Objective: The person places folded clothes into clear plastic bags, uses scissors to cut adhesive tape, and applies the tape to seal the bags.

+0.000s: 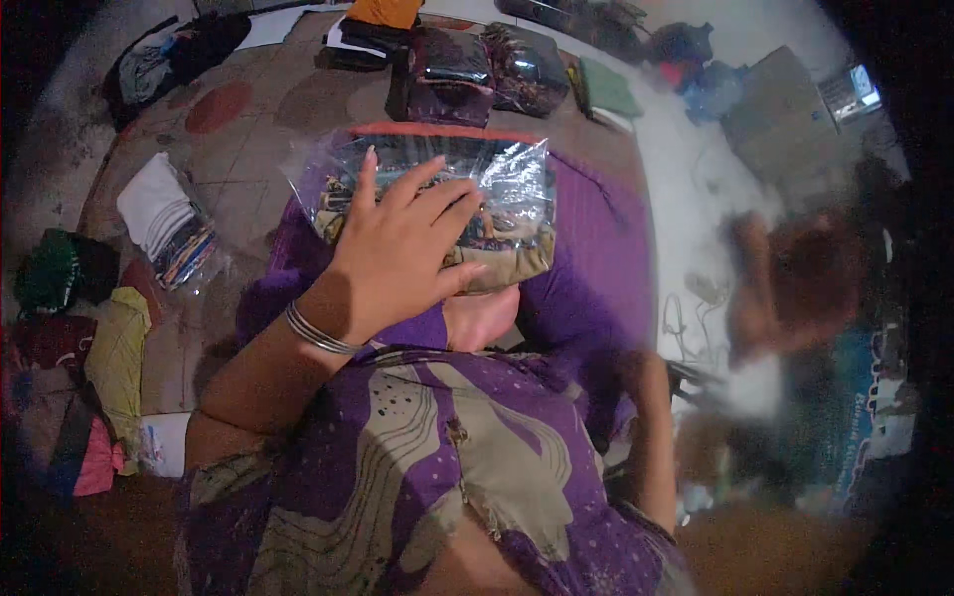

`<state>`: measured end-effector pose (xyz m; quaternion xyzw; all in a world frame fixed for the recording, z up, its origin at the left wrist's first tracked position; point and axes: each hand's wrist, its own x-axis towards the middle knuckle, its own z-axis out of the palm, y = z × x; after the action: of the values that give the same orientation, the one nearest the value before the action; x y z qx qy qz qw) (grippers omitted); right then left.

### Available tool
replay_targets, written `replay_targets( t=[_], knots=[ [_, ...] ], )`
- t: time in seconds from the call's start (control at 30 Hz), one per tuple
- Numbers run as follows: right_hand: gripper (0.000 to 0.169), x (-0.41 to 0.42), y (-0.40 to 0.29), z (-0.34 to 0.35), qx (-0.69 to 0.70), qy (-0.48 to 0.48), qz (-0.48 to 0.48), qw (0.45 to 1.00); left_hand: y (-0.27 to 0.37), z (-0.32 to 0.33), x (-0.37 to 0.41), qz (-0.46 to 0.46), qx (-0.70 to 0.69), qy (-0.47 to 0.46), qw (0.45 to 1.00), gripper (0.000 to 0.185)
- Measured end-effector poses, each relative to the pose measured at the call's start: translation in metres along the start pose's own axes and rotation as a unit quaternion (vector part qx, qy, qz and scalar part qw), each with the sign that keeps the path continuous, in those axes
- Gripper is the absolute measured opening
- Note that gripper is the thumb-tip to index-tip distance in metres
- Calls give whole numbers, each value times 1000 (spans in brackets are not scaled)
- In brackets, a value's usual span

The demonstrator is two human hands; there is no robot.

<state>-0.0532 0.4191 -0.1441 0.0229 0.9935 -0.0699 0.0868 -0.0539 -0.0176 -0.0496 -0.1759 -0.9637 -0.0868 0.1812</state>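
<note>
My left hand lies palm down on a folded garment in a clear plastic bag, its fingers spread. Through the shiny film show a dark patterned area and a khaki lower part. The package rests before me over my purple-clad legs, with a bare foot just below it. Several silver-coloured bangles circle my left wrist. On the right only my bent arm shows; my right hand is hidden in the shadow beside my leg.
Left on the mat lies a bagged white folded garment, beyond it a yellow cloth. Wrapped dark packages and a green folded item stand ahead. A cardboard piece and a blurred brown shape are at right.
</note>
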Motion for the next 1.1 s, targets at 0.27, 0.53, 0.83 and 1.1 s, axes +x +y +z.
replay_targets(
  t=[0.27,0.53,0.83,1.1],
  knots=[
    [14,10,-110,-129,236,-6,-100,967,-2,-4,2,16,-24,27,999,66],
    [17,63,-259,-147,349,-330,-287,829,-10,1,3,18,-37,34,999,62],
    [14,114,-276,-138,361,-235,-177,885,-19,-3,-3,27,-73,22,997,63],
    [13,114,-280,-125,394,-150,-181,888,-19,-1,-3,17,-80,48,995,62]
  ],
)
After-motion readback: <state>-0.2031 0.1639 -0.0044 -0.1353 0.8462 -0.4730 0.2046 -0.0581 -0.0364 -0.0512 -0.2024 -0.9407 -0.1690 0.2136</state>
